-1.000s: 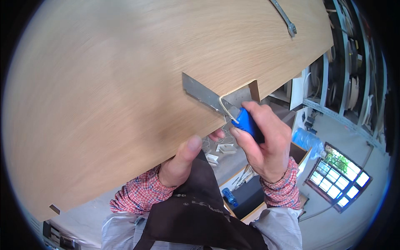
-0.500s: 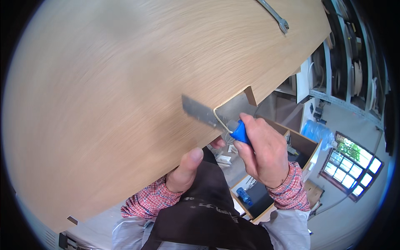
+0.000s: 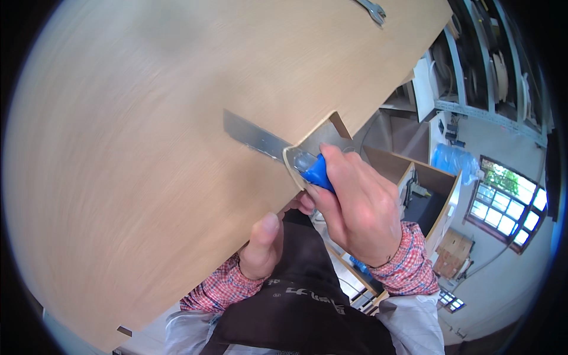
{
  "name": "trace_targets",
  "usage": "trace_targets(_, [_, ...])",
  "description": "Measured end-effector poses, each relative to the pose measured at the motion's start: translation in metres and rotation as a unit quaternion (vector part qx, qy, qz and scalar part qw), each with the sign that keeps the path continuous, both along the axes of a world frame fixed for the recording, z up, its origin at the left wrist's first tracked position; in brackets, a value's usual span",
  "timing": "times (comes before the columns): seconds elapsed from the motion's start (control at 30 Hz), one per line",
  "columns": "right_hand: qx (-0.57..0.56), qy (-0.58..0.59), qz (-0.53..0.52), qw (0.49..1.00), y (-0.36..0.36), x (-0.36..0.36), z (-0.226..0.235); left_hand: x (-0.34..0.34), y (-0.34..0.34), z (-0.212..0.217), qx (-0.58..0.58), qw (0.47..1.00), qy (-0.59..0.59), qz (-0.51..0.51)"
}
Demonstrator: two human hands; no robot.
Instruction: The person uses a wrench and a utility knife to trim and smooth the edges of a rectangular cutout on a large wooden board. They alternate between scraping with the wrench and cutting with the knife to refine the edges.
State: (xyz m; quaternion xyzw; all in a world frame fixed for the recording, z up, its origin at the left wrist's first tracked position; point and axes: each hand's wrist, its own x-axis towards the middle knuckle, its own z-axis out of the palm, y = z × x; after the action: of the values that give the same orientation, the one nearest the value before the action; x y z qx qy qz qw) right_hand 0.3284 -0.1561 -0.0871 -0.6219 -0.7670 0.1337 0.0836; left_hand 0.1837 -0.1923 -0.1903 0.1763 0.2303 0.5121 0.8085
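Observation:
A large pale wood-grain panel (image 3: 177,148) spreads across the left and middle of the view, with a rounded-corner cutout in its near right edge. A light edging strip (image 3: 290,168) lines that cutout. My right hand (image 3: 361,204) is closed round the blue handle of a flat file (image 3: 254,137). Its long grey blade crosses the cutout's left edge and reaches over the panel; pale bits cling along it. My left hand (image 3: 266,236) grips the panel's near edge, thumb upward and fingertips curling out beside the cutout's corner; the rest of its fingers are partly hidden.
An open-end wrench (image 3: 374,12) lies on the panel's far part. Beyond the right edge stand a wooden drawer unit (image 3: 408,157), a rack (image 3: 467,109) of coiled edging, a blue water bottle (image 3: 455,163) and a cardboard box (image 3: 454,251). A window is at far right.
The file has moved left and farther over the panel, my right hand following. My left hand's fingertips now show more beside the cutout. The whole view has shifted slightly, with the wrench higher and farther left.

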Motion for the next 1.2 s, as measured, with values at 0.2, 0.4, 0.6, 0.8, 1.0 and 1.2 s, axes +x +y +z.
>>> trace_targets(0.2, [0.001, 0.059, -0.036, 0.998, 0.001, -0.001, -0.004, 0.004, 0.005, 0.011, -0.039, 0.999, 0.005, 0.019])
trace_targets(0.4, [0.002, 0.038, -0.069, 0.997, -0.028, 0.006, -0.002, -0.005, -0.004, 0.006, -0.053, 0.999, -0.007, -0.008])
trace_targets(0.6, [-0.05, 0.037, -0.077, 0.995, -0.035, 0.001, 0.003, -0.023, -0.014, 0.006, -0.063, 0.996, 0.061, -0.036])
trace_targets(0.8, [-0.005, 0.061, -0.028, 0.998, -0.03, 0.005, 0.001, -0.029, -0.003, 0.011, -0.06, 0.996, 0.041, -0.059])
trace_targets(1.0, [-0.019, 0.057, -0.03, 0.998, -0.03, -0.002, -0.002, -0.029, -0.001, 0.02, -0.094, 0.991, 0.051, -0.079])
trace_targets(1.2, [-0.023, 0.04, -0.102, 0.994, -0.036, -0.02, 0.0, -0.031, -0.003, 0.017, -0.071, 0.993, 0.043, -0.085])
